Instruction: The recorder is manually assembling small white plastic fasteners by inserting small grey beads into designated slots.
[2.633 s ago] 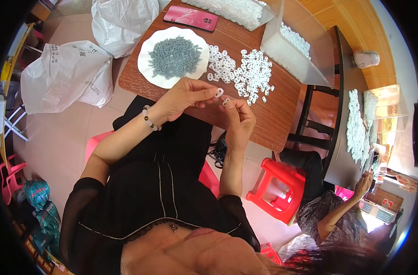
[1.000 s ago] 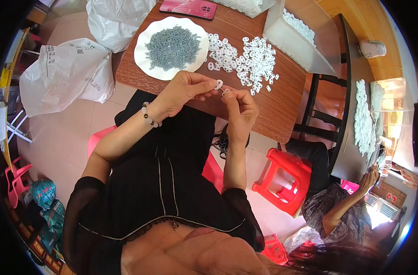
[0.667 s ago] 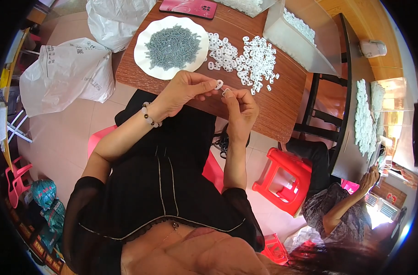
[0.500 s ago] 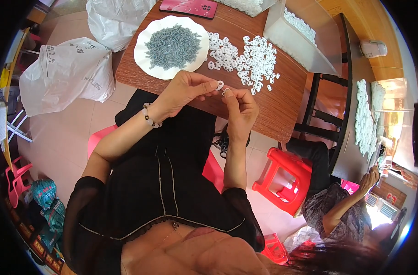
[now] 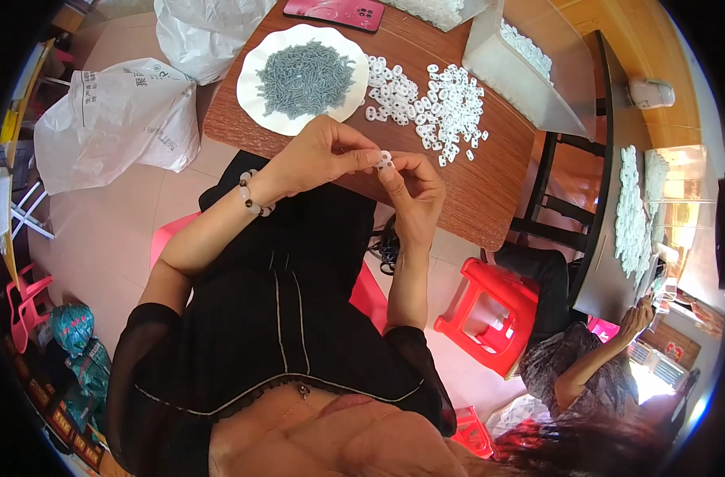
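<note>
A small white plastic piece with two holes (image 5: pixel 385 160) is pinched between my two hands, just off the near edge of the brown table (image 5: pixel 473 199). My left hand (image 5: pixel 322 164) grips it from the left, thumb and forefinger closed. From the right, my right hand (image 5: pixel 415 191) holds it with thumb and fingers pressed together. Beyond my hands lies a pile of similar white two-hole pieces (image 5: pixel 451 107), with a smaller heap (image 5: pixel 392 91) beside it. A scalloped white plate (image 5: pixel 251 102) to the left bears many thin grey rod-like pieces (image 5: pixel 307 78).
A pink phone (image 5: pixel 334 12) lies at the table's far edge. A tilted clear bin (image 5: pixel 497 71) of white pieces stands far right. White sacks (image 5: pixel 116 127) rest on the floor at left. A red stool (image 5: pixel 489 318) and another person's arm (image 5: pixel 601 362) are on the right.
My hands have come closer together; the white bits at their fingertips were slightly apart and now meet as one piece. The view has shifted slightly.
</note>
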`<action>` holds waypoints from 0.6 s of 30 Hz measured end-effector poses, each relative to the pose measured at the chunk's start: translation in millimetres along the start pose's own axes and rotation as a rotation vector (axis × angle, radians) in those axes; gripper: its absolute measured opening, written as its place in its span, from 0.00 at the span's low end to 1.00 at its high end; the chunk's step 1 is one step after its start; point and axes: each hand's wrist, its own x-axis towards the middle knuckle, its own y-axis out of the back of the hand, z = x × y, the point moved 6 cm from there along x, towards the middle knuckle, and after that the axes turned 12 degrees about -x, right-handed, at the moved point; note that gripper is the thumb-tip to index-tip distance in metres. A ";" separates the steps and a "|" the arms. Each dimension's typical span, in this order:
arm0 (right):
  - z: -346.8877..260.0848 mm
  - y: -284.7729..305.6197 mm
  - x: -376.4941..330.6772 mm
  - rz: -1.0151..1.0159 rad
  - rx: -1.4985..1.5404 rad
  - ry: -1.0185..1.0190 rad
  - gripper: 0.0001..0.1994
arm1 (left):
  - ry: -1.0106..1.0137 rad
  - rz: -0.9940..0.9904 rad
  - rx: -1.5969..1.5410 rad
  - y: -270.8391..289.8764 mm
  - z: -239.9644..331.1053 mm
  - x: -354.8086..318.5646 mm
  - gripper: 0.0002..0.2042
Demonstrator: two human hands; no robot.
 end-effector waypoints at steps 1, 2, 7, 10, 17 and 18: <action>-2.2 -3.1 0.1 -0.043 0.083 -0.014 0.08 | 0.016 -0.057 0.038 -2.1 3.6 -0.5 0.10; -5.8 -5.4 0.5 -0.047 0.082 -0.016 0.08 | 0.033 -0.114 0.075 -4.6 6.1 -1.2 0.11; -14.4 -14.0 3.2 -0.216 0.119 0.116 0.24 | 0.049 -0.203 0.098 -10.6 16.9 -4.2 0.11; -8.0 -12.3 3.0 -0.260 0.119 0.142 0.25 | 0.069 -0.234 0.033 -14.6 17.5 -6.2 0.11; 1.2 -12.3 1.4 -0.237 0.115 0.139 0.23 | 0.107 -0.189 -0.171 -13.9 4.4 -13.4 0.12; 0.6 -13.1 0.4 -0.227 0.125 0.140 0.23 | 0.107 -0.188 -0.172 -15.1 4.1 -14.8 0.12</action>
